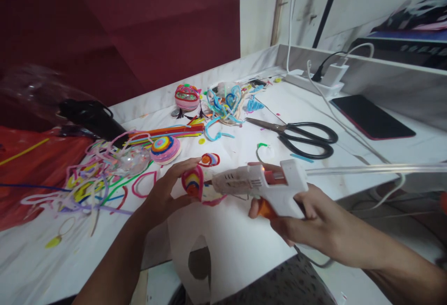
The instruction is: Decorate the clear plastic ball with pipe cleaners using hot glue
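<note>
My left hand [165,195] pinches a small curved piece of pink, yellow and orange coiled fuzzy craft stems [193,180]. In my right hand [316,226] is a white hot glue gun [291,186], fingers wrapped round its handle at the orange trigger [267,210]. Its nozzle points left, close against the coiled piece; whether it touches, I cannot tell. A long clear glue stick [370,169] sticks out of the gun's back. Just beyond my left fingertips lies a small red-rimmed oval coil [210,159]. White paper [240,244] lies under both hands.
Black-handled scissors [296,135] lie beyond the glue gun, with a phone [372,116] and a power strip [314,84] further right. Loose craft stems [94,181], a striped dome [165,150], a pink round ornament [187,98] and a blue tangle [228,105] lie left and behind.
</note>
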Demonstrator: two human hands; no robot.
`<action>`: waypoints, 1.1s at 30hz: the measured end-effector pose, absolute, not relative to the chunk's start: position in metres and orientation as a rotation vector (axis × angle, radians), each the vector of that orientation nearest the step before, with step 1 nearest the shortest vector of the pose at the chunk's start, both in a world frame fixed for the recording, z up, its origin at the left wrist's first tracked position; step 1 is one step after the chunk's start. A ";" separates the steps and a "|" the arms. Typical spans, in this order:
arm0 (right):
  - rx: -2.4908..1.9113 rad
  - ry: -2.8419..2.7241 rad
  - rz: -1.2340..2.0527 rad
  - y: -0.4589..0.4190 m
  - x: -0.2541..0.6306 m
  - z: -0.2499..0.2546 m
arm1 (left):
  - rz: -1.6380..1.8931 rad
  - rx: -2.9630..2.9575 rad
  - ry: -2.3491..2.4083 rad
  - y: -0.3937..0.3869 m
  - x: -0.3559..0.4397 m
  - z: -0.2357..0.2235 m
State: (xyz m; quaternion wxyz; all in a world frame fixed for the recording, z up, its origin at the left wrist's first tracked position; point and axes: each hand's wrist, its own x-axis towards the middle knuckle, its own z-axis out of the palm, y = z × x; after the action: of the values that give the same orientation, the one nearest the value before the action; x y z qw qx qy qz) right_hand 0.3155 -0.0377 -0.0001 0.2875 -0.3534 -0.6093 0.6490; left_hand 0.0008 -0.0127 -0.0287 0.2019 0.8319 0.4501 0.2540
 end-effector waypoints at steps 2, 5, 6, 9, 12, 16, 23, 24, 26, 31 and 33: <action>-0.941 -1.636 1.722 -0.038 0.316 -0.001 | 0.712 2.328 1.257 -0.012 0.002 -0.028; -0.942 -1.630 1.707 -0.039 0.317 -0.004 | 0.714 2.350 1.256 -0.012 0.004 -0.027; -0.939 -1.628 1.699 -0.039 0.317 -0.005 | 0.714 2.357 1.252 -0.012 0.004 -0.027; -0.929 -1.641 1.653 -0.040 0.317 -0.008 | 0.719 2.365 1.234 -0.012 0.004 -0.027; -0.923 -1.661 1.601 -0.041 0.318 -0.009 | 0.722 2.356 1.233 -0.012 0.003 -0.028; -0.915 -1.648 1.588 -0.044 0.319 -0.009 | 0.725 2.346 1.225 -0.012 0.002 -0.028; -0.960 -1.592 1.657 -0.043 0.320 -0.012 | 0.716 2.364 1.246 -0.012 0.002 -0.029; -0.964 -1.582 1.669 -0.042 0.320 -0.012 | 0.714 2.364 1.243 -0.012 0.002 -0.029; -0.962 -1.540 1.683 -0.042 0.320 -0.011 | 0.712 2.360 1.233 -0.011 0.002 -0.029; -0.988 -1.379 1.726 -0.041 0.325 -0.012 | 0.711 2.345 1.226 -0.012 0.002 -0.030; -1.064 -1.320 1.722 -0.041 0.327 -0.015 | 0.713 2.345 1.218 -0.012 0.002 -0.030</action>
State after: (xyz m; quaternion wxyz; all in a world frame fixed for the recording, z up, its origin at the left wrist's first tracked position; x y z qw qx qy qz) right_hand 0.3268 -0.0412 -0.0147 0.3547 -0.4115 -0.5108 0.6663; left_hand 0.0021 -0.0118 -0.0299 0.2009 0.8394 0.4360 0.2551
